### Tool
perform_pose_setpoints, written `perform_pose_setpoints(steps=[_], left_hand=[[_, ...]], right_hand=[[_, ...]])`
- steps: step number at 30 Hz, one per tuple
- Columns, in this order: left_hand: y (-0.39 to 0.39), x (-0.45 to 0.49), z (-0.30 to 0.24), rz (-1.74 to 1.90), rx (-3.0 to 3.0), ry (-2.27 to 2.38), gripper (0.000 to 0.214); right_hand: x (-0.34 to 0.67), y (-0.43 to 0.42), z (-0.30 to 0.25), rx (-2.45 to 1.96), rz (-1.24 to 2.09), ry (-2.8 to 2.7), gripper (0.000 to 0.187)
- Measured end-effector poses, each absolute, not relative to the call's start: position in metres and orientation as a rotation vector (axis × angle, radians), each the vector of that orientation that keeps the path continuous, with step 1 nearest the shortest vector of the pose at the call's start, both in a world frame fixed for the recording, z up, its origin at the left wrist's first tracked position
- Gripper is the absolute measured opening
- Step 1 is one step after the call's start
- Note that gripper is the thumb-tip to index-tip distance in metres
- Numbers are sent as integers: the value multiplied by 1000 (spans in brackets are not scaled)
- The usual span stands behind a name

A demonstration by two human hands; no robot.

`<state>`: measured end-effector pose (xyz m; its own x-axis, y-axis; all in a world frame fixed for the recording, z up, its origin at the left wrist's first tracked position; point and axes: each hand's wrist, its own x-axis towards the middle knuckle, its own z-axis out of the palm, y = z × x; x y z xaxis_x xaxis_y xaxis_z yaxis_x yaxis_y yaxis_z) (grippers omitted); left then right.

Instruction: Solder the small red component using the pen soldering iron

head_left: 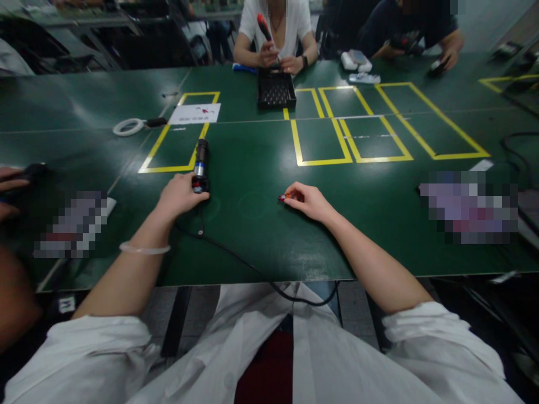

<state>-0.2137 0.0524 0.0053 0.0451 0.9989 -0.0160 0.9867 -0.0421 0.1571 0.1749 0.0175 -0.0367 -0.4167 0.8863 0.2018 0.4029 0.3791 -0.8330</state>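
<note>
My left hand (180, 193) is closed round the lower end of a black cylindrical device (201, 150) with a silver and blue band. A black cable (236, 256) runs from near that end toward the table's front edge. To the right, my right hand (309, 201) pinches a small red and orange piece (282, 198) between thumb and fingertips, just above or on the green table (248, 235). Its kind is too small to make out, and the fingers hide part of it.
Yellow tape outlines (322, 163) mark the table. A white printed sheet (194, 114) and a coiled white cable (128, 127) lie at the left. Across the table, a person holds a red-and-black screwdriver (264, 27) over a black bit tray (277, 104). Blurred-out items lie at both sides.
</note>
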Motion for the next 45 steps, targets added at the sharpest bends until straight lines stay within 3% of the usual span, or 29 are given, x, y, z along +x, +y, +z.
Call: perform_pose_setpoints(steps=[7,16,45], left_hand=[[30,-90,14,79,2392,2031,69],[20,-27,5,178,2526,1767,68],[4,-14,0,241,2568,1609,69]], right_hand=[[175,17,-34,-1104,910,-1999,21],[178,22,-39,-1163,780,-1932,16],[178,22,-39,-1124,839,-1975,10]])
